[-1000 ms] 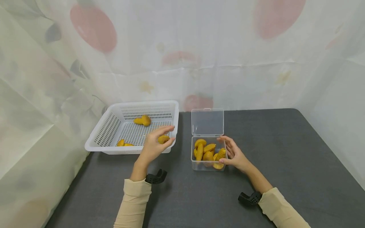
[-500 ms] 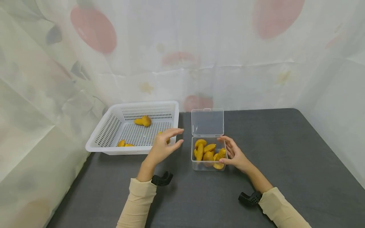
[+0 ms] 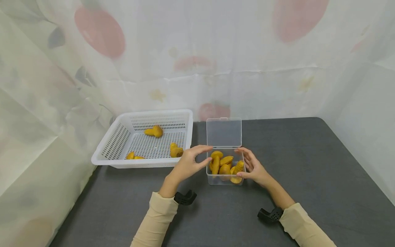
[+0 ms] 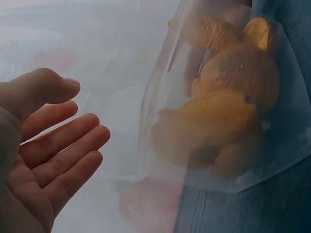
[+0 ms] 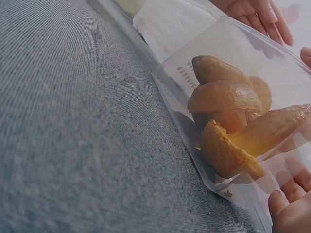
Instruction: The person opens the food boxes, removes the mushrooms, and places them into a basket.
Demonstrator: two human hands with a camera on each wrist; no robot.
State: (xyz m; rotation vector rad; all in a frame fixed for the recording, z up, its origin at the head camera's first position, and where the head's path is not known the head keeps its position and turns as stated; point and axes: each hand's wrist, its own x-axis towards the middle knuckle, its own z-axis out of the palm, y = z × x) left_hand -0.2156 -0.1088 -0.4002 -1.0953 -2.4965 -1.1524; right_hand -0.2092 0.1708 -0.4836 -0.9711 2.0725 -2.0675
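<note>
A clear plastic box (image 3: 226,180) with several yellow-brown mushrooms (image 3: 225,169) in it stands on the table, its hinged lid (image 3: 224,132) tipped back. My right hand (image 3: 255,168) holds the box at its right side, thumb at the front corner and fingers at the back corner. At the left side of the box is my left hand (image 3: 192,162), with nothing in it. Its thumb and fingers are spread apart, fingertips right at the rim. In the left wrist view the fingers (image 4: 73,160) are relaxed, beside the box.
A white perforated basket (image 3: 103,157) stands to the left. In it lie a mushroom (image 3: 156,131) at the back, another mushroom (image 3: 176,150) at the right and yellow pieces (image 3: 132,156) at the front left. A patterned curtain (image 3: 247,68) hangs behind the dark table (image 3: 293,154).
My left hand has moved right from over the basket to the box's left side, uncovering the mushroom at the basket's right. My right hand and the box have stayed put.
</note>
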